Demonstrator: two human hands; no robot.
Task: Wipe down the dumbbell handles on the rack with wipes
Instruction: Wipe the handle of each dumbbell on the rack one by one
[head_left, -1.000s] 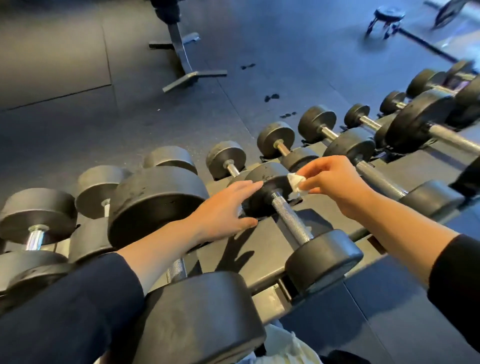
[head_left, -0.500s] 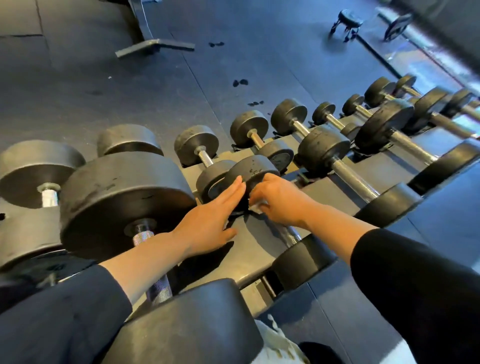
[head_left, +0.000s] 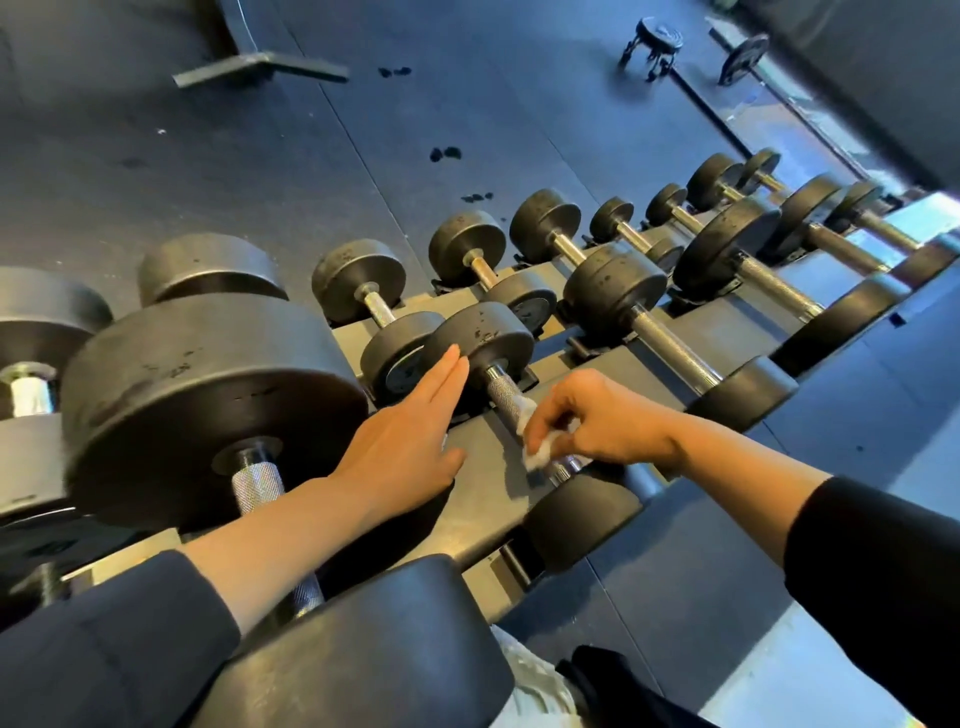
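1. The room is a gym with a dark rubber floor (head_left: 467, 93) laid in large tiles; a few small dark marks dot it beyond the weights.
2. A metal rack (head_left: 483, 499) runs from lower left to upper right, carrying two rows of black round-headed dumbbells with knurled steel handles.
3. On the floor at the far side stand the metal foot of a machine (head_left: 260, 67), a small stool-like stand (head_left: 653, 44) and a loose weight plate (head_left: 744, 57).
4. The dumbbell (head_left: 480, 340) being cleaned lies on the rack's upper tier, between a much larger dumbbell (head_left: 208, 400) to its left and a medium one to its right.
5. The left hand (head_left: 405, 441) is flat and relaxed, fingers straight and together, their tips against the side of the far head of that dumbbell, the palm near the rack shelf.
6. The right hand (head_left: 597, 421) reaches in from the right with its fingers curled, pinching a crumpled white wipe (head_left: 540, 454) against the near end of the handle (head_left: 506, 397).
7. Both forearms are bare below dark sleeves (head_left: 878, 561).
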